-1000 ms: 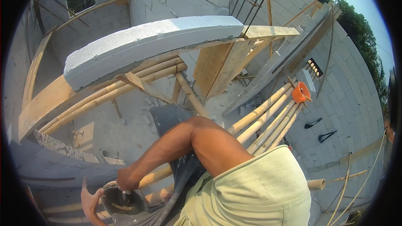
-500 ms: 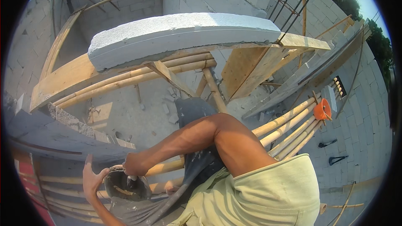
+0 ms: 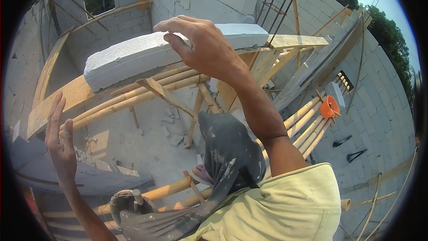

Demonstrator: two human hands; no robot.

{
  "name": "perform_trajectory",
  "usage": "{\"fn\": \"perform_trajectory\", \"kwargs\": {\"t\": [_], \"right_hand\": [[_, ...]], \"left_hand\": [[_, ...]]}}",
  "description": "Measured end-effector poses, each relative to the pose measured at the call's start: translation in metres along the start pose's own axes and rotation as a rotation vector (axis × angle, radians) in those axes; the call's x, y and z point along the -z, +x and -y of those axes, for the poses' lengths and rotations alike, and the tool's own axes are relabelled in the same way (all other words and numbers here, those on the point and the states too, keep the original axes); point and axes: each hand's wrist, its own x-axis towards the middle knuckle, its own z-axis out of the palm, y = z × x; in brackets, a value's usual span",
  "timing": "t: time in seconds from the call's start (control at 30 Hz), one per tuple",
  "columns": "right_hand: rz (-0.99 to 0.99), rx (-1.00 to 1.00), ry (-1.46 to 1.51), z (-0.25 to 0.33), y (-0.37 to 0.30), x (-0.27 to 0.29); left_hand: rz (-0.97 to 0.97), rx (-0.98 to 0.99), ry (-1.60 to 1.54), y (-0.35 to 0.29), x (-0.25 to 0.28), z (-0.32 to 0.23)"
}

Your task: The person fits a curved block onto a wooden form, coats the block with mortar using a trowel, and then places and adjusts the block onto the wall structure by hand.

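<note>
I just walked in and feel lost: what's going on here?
One person is working bare-handed. The right hand is at the long white rectangular block lying on a pale wooden board; contact is unclear. The open left hand is raised near the board's left end. A dark round bucket sits below, apart from both hands.

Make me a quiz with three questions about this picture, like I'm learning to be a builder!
1. True or false: the left grip is holding the orange bucket.
2. In this picture, what shows in front of the long pale block? A) the orange bucket; B) the right grip; C) the dark window opening.
3. Fill in: the block sits along a ____ board.

Key: 1. False, it is open and holds nothing. 2. B. 3. Wooden.
</note>
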Motion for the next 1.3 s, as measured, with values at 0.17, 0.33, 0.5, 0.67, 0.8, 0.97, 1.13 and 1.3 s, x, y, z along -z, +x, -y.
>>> {"fn": "perform_trajectory", "kwargs": {"t": [0.17,0.33,0.5,0.67,0.8,0.97,1.13,1.3], "right_hand": [[0.277,-0.472,-0.66,-0.161,-0.02,0.124],[0.485,-0.508,-0.722,-0.219,-0.061,0.16],[0.748,-0.825,-0.53,-0.171,-0.052,0.183],[0.858,-0.509,-0.596,-0.223,-0.055,0.188],[0.874,-0.369,-0.645,-0.22,-0.053,0.153],[0.859,-0.149,-0.42,-0.221,-0.042,0.144],[0.768,-0.155,-0.171,-0.239,-0.057,0.135],[0.655,-0.025,-0.395,-0.239,-0.067,0.136]], "left_hand": [[0.052,-0.028,0.047,0.116,-0.066,-0.026],[0.157,0.253,0.019,0.137,-0.075,0.02],[0.484,0.381,-0.449,0.149,-0.037,-0.013],[0.655,0.245,-0.241,0.171,-0.022,-0.028],[0.688,0.203,-0.169,0.17,-0.045,-0.009],[0.58,0.168,-0.272,0.167,-0.073,-0.02],[0.462,0.178,-0.237,0.157,-0.075,-0.032],[0.406,0.119,-0.144,0.15,-0.076,-0.028]]}}
